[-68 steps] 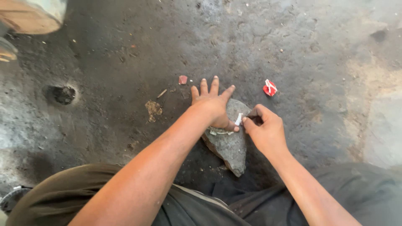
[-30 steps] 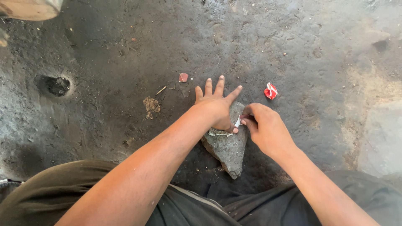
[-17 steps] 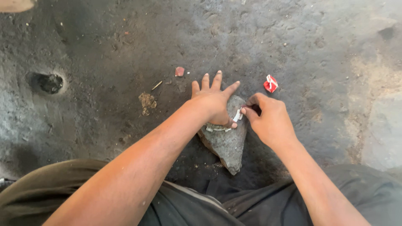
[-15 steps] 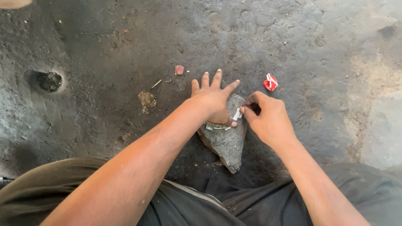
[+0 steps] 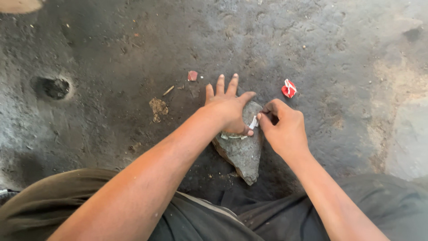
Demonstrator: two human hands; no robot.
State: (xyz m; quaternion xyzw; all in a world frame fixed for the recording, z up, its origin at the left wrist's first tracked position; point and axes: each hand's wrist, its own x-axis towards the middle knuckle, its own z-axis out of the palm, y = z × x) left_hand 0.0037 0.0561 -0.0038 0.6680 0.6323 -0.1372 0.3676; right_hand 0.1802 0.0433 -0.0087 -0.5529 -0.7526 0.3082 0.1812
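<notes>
A dark, gritty floor (image 5: 312,49) fills the view, with a paler patch (image 5: 408,134) well off to the right of the hands. At the bottom edge lie the person's legs, in olive-brown cloth (image 5: 40,205) under the left forearm and dark grey cloth (image 5: 392,205) under the right forearm. Both forearms reach forward to a grey wedge-shaped stone (image 5: 243,151) that lies flat on the floor, its narrow end pointing back toward the person.

The left hand (image 5: 227,109) is spread flat, fingers apart, pressing down on the far end of the stone; a thin pale strip (image 5: 232,136) lies on the stone just under its heel. The right hand (image 5: 283,127) sits just beside it, touching the stone's right edge, its thumb and forefinger pinched together on a small white piece (image 5: 253,122) that rests between the two hands against the stone.

Far to the left of the hands is a dark round hole (image 5: 53,88) in the floor. Nearer, left of the left hand, lies a yellowish-brown stain (image 5: 158,108). Just beyond the right hand lies a crumpled red and white scrap (image 5: 289,88). Beyond the left fingertips lies a small reddish chip (image 5: 192,76), with a short pale sliver (image 5: 168,90) near it.
</notes>
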